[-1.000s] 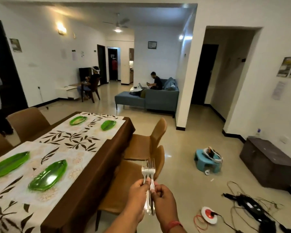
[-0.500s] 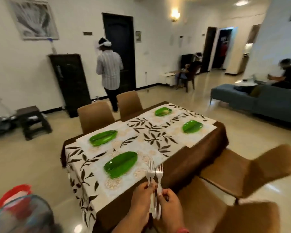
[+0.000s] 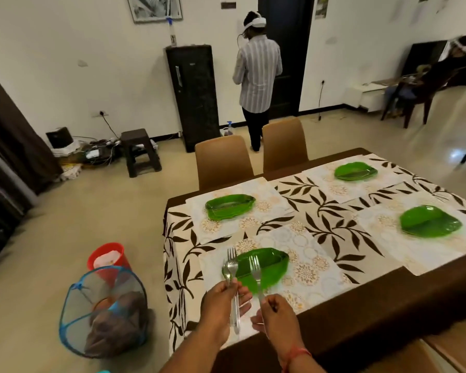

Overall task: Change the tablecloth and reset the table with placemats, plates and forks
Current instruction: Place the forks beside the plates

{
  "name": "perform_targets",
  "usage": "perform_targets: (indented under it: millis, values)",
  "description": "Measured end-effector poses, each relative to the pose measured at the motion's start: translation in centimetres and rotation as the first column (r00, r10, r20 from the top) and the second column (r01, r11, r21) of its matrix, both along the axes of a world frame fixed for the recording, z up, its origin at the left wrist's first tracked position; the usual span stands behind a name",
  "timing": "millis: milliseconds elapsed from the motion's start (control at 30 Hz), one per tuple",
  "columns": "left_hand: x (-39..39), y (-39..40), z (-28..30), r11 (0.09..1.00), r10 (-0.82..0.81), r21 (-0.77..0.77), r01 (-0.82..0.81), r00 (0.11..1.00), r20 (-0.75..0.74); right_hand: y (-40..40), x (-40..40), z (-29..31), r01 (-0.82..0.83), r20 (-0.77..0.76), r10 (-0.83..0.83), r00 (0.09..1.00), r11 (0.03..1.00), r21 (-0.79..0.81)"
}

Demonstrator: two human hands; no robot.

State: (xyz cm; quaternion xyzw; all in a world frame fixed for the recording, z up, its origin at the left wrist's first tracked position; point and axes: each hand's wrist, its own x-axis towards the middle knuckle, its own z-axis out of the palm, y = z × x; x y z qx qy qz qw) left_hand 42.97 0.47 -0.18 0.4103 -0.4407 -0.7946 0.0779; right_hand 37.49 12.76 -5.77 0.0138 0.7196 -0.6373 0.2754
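Forks: the left hand is gripping a small bundle of them by the handles, tines pointing up, at the lower centre of the frame; how many are in the bundle I cannot tell.
Single fork: the right hand is pinching one fork by its handle, apart from the bundle, probably so that it can be put down alone.
Nearest plate: this green plate is lying on its placemat just above the hands in the frame, and both sets of tines are showing in front of it.
Other plates: three more green plates are sitting on placemats, one at centre, one at upper right, one at right; no fork is lying beside any of them.
Tablecloth: the leaf-patterned cloth is already covering the table, so I judge that only the forks are remaining.
Next move: the single fork is likely going onto the nearest placemat beside the plate.
Basket: a mesh basket with brown cloth inside is standing on the floor at lower left, near a red bucket.
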Motion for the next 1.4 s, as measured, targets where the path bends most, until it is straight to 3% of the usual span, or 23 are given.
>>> perform_targets:
  millis: [233, 433, 600, 800, 1067, 1167, 1267, 1400]
  values:
    - [-7.2, -9.7, -0.2, 0.997, -0.058, 0.043, 0.057, 0.998, 0.017, -3.8, -11.2, -2.6, 0.137, 0.001, -0.138, 0.99, 0.98, 0.144]
    - [-10.2, -12.5, -1.6, 0.998, -0.05, 0.04, 0.047, 0.995, 0.081, -2.5, -19.2, -6.7, 0.189, 0.001, -0.203, 0.979, 0.913, 0.361]
    - [-9.9, -13.4, -3.0, 0.997, 0.049, 0.048, -0.055, 0.992, 0.115, -0.7, -23.7, -9.2, 0.072, -0.036, -0.063, 0.997, 0.791, 0.607]
    - [-9.8, -13.7, -3.5, 0.978, 0.204, 0.024, -0.209, 0.969, 0.137, -0.8, -25.8, -9.9, -0.008, -0.042, 0.053, 0.998, 0.706, 0.708]
    - [-11.5, -9.9, -2.3, 0.986, 0.169, -0.015, -0.169, 0.975, 0.142, -0.7, -24.8, -7.9, -0.025, -0.085, 0.173, 0.981, 0.556, 0.831]
    - [-12.7, -8.8, -1.5, 0.995, 0.103, -0.015, -0.102, 0.991, 0.089, -0.7, -24.3, -6.7, -0.006, -0.186, 0.234, 0.954, 0.639, 0.769]
    - [-13.7, -6.9, -0.6, 0.999, -0.028, -0.037, 0.029, 0.999, 0.032, -1.0, -21.2, -3.4, -0.038, -0.258, 0.186, 0.948, 0.872, 0.488]
    - [-13.8, -1.9, 0.4, 0.952, -0.296, -0.095, 0.292, 0.955, -0.024, -0.5, -14.5, 0.7, 0.009, -0.235, 0.024, 0.972, 0.991, 0.137]
